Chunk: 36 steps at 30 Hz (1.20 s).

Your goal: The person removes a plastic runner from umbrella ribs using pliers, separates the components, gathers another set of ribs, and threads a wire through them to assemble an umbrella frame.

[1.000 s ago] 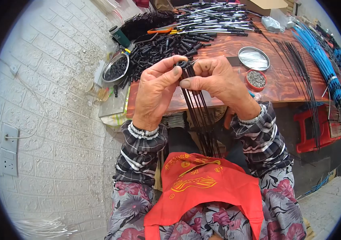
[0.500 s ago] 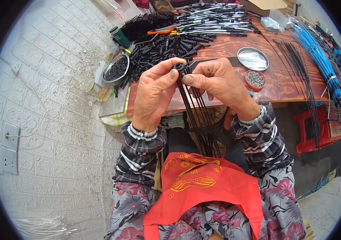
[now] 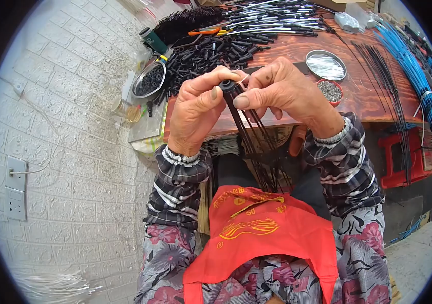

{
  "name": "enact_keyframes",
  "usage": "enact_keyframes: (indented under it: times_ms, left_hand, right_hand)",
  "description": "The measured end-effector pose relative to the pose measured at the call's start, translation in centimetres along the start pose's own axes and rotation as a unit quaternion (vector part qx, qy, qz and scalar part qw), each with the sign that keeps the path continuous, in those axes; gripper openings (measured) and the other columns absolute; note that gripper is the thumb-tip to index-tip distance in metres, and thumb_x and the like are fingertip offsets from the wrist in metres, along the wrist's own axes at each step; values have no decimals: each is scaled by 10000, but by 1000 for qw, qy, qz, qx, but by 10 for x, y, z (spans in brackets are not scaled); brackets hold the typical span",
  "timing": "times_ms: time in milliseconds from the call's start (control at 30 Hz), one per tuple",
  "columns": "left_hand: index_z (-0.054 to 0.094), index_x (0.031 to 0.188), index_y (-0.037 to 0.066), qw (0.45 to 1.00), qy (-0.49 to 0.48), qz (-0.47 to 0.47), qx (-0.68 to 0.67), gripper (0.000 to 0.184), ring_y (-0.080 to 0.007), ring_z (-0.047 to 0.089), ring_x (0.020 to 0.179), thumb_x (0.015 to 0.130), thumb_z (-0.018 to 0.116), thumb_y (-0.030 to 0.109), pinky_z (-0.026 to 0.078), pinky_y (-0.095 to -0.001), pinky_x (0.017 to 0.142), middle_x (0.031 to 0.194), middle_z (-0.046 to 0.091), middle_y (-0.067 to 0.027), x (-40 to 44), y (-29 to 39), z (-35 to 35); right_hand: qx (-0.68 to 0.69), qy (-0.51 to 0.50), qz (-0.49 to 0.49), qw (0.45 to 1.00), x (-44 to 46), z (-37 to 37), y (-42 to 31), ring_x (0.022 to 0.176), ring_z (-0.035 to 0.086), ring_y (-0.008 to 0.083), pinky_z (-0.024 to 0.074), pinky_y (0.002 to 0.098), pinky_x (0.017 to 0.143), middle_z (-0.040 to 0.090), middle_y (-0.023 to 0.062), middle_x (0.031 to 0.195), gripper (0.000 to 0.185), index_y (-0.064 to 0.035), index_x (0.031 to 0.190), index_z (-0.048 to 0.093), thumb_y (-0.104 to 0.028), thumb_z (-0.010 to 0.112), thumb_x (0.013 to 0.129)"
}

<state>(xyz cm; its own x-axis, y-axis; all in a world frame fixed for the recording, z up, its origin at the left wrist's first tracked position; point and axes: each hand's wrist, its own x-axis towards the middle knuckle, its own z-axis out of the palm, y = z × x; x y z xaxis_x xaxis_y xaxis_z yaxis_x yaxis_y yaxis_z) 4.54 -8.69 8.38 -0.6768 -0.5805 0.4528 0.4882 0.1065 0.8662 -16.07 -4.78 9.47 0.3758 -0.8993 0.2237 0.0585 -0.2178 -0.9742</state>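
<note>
Between the thumb and forefinger of my left hand [image 3: 194, 110] sits a small black round cap [image 3: 227, 85], its hollow end turned up. A bundle of thin black rods [image 3: 250, 139] hangs from it toward my lap. My right hand [image 3: 292, 93] is closed just to the right of the cap, thumb against the top of the rods. A thin pale sliver [image 3: 245, 79] shows between its fingertips and my left forefinger; its kind is too small to make out. My right fingers partly hide the upper rods.
Behind my hands lies a heap of black tubular parts [image 3: 211, 58]. A metal bowl of black rings [image 3: 161, 87] stands left. On the right are a dish of white strips [image 3: 326, 79], a bowl of grey bits [image 3: 330, 92] and blue rods [image 3: 408, 66]. A wall [image 3: 74, 152] borders the left.
My right hand has shifted slightly right and its wrist is farther out. The pale sliver now shows at the fingertips. My left hand still holds the cap; the view has shifted a little.
</note>
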Motion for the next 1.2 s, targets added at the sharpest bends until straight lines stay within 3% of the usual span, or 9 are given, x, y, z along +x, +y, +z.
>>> enact_keyframes:
  times_ms: [200,333,400,500,633,767,867,1033,1200]
  left_hand:
    - [612,1182,-94,1000,-16,8,1,439,-338,357,1379,899,666,239,275,-457,1121,1341,500,-299,3,1,3]
    - [620,1185,-87,1000,-19,-8,-18,444,-370,255,1433,894,668,244,230,-476,1148,1400,410,-353,3,0,1]
    - [623,1184,-82,999,-29,-1,-19,440,-371,255,1433,892,670,244,227,-476,1150,1396,415,-353,3,-1,-1]
    - [629,1183,-72,999,-47,12,-22,434,-373,257,1432,887,673,243,222,-476,1154,1388,424,-353,2,-5,-5]
    - [640,1174,-60,990,-107,33,-82,409,-378,242,1436,887,671,230,230,-477,1151,1365,461,-340,4,-8,-3]
    - [647,1172,-45,998,2,52,-18,348,-331,395,1366,898,651,170,279,-444,1134,1325,530,-290,-4,-2,11]
    - [655,1161,-37,980,193,15,35,286,-241,562,1197,903,632,82,397,-382,1054,1262,605,-216,-5,-2,22]
    - [647,1179,-26,969,243,6,30,276,-152,642,987,911,615,28,486,-308,927,1159,661,-142,3,-5,46]
    - [648,1150,-25,950,306,30,-48,248,-126,649,889,913,638,45,522,-269,814,1026,687,-81,2,-24,51]
  right_hand:
    - [-30,-18,11,999,1,-3,-5,466,544,41,337,187,360,586,3,526,342,-23,722,708,-330,860,706]
    - [-12,-7,13,1000,0,2,-4,457,547,48,329,187,363,589,6,529,318,-28,750,717,-313,855,715]
    - [-4,0,10,1000,2,2,-3,454,548,50,328,187,365,592,7,533,308,-30,760,720,-306,851,722]
    - [79,-114,-4,990,6,0,3,389,481,39,309,170,337,628,25,579,277,-26,713,691,-271,807,771]
    - [136,-170,5,976,10,2,9,378,472,31,291,159,331,638,32,590,276,-26,699,673,-256,799,783]
    - [95,-60,5,994,4,4,6,425,483,27,326,175,372,635,21,602,253,-21,738,690,-245,796,790]
    - [-2,38,-29,999,-2,10,11,481,503,30,361,193,419,640,13,627,238,-10,791,707,-235,784,805]
    - [-203,139,-31,969,-14,11,2,598,550,43,430,231,513,655,7,686,238,3,908,728,-227,744,849]
    - [-221,153,-50,962,-19,1,3,622,578,52,460,221,532,668,17,709,247,25,940,722,-216,703,887]
